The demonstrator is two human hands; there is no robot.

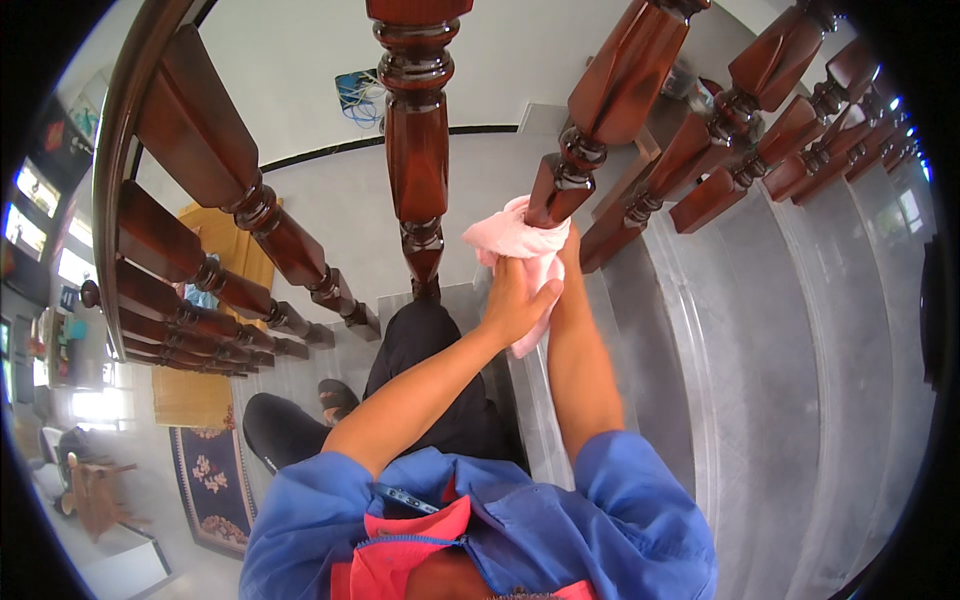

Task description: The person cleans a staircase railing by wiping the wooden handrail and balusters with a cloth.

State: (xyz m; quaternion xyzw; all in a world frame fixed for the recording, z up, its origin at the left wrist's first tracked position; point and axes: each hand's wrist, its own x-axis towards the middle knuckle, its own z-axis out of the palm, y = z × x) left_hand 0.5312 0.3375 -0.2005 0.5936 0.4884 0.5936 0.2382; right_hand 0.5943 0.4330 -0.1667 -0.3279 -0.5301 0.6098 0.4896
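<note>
A pink cloth point(515, 236) is wrapped around the lower end of a dark reddish-brown wooden baluster point(562, 190) on the stair railing. My left hand point(517, 300) grips the cloth from the near left side, its thumb lying across the hanging part and its fingertips tucked under the folds. On the other side of the same baluster, my right hand point(571, 250) presses the cloth against the wood; most of its fingers are hidden behind fabric and post. A loose end of the cloth hangs down between my forearms.
Grey stone steps point(740, 330) rise to the right, lined with more turned balusters point(700, 150). Another baluster point(415, 150) stands directly ahead. To the left a curved handrail point(125, 150) runs around. Below lie a patterned rug point(210, 480) and a wooden stool point(100, 495).
</note>
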